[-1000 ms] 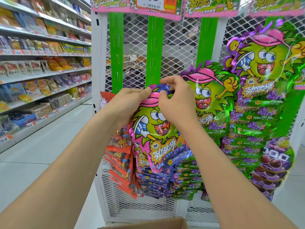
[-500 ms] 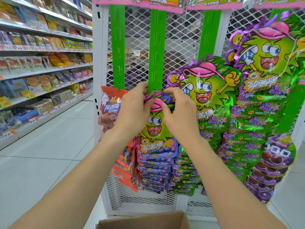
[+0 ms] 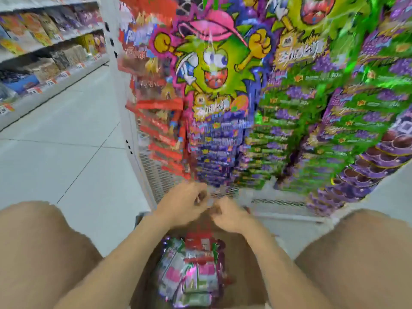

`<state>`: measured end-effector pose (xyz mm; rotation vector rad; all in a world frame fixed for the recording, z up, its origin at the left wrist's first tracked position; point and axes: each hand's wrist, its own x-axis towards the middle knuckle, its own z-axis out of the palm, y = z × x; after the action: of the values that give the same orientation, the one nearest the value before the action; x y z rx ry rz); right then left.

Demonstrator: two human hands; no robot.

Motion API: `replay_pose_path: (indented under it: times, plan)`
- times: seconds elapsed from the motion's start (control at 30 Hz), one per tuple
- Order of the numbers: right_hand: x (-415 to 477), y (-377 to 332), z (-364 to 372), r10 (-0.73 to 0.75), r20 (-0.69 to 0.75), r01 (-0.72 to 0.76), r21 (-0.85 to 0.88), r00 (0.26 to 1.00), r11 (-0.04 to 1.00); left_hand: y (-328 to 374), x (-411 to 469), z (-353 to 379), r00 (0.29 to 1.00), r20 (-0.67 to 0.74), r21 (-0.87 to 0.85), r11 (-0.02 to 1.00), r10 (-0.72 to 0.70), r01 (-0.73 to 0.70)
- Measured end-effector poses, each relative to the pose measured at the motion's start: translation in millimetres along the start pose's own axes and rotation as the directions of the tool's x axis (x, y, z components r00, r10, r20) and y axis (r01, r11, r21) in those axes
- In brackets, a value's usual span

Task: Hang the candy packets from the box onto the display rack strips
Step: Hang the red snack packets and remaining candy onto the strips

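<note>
Both hands low centre above box [image 3: 252,264], left hand [image 3: 185,205] and right hand [image 3: 231,216] half-curled, grip unclear in blur. Step: fetching packet [image 3: 189,273]; next, hook onto rack [image 3: 133,121].

Pale tiled floor [image 3: 66,141] runs out to the left of the hands [image 3: 207,210]. Right below them sits the open cardboard box [image 3: 247,262] on that floor, loose candy packets [image 3: 191,270] piled inside. Beyond the hands, the white mesh rack [image 3: 153,172] stands on the floor too.
</note>
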<state>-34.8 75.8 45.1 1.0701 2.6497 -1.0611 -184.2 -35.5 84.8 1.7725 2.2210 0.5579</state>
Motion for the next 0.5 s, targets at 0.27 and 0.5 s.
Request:
replay_pose_path:
  times: [0.27,0.5]
  plan:
    - [17.6,124.2,184.5,0.470,0.224,-0.462,-0.089,0.854,0.882,-96.4,-49.1,132.1,0.732,0.602,0.067,0.934,-0.319,0.352]
    - [21.6,109.8,241.8,0.682,0.146,-0.697,0.152,0.717,0.701,-113.6,-62.8,177.6,0.668,0.622,0.201,0.908,-0.409,0.368]
